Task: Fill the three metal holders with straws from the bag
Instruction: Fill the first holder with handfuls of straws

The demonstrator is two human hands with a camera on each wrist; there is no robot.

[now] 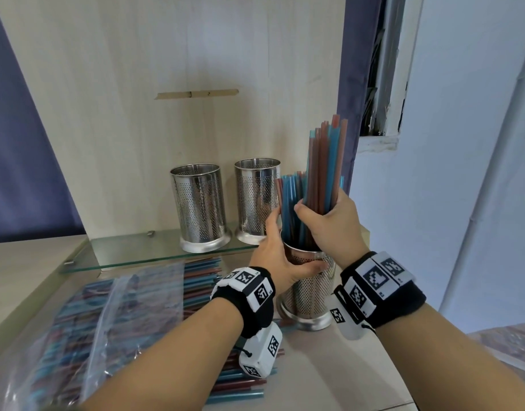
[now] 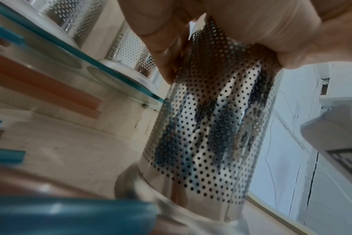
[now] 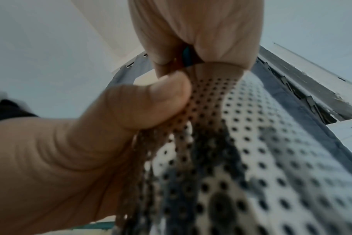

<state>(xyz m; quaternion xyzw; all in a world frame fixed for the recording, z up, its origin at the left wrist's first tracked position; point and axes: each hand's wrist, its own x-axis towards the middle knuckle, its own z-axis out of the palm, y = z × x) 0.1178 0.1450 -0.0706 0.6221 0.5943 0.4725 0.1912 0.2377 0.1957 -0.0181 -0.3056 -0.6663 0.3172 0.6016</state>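
Note:
A perforated metal holder (image 1: 310,289) stands on the counter near me, with blue and brown straws (image 1: 294,209) sticking out of it. My left hand (image 1: 280,256) grips this holder (image 2: 207,127) around its upper rim. My right hand (image 1: 326,221) holds a bundle of straws (image 1: 325,161) upright, its lower ends inside the holder (image 3: 251,143). Two more metal holders (image 1: 200,206) (image 1: 257,200) stand on the glass shelf behind and look to hold no straws. A clear plastic bag (image 1: 101,321) with straws lies at the left.
Loose straws (image 1: 237,384) lie on the counter under my left wrist and beside the bag. The glass shelf (image 1: 130,253) sits raised at the back against a wooden panel (image 1: 166,84). A white wall (image 1: 463,173) and purple curtain (image 1: 356,99) stand at the right.

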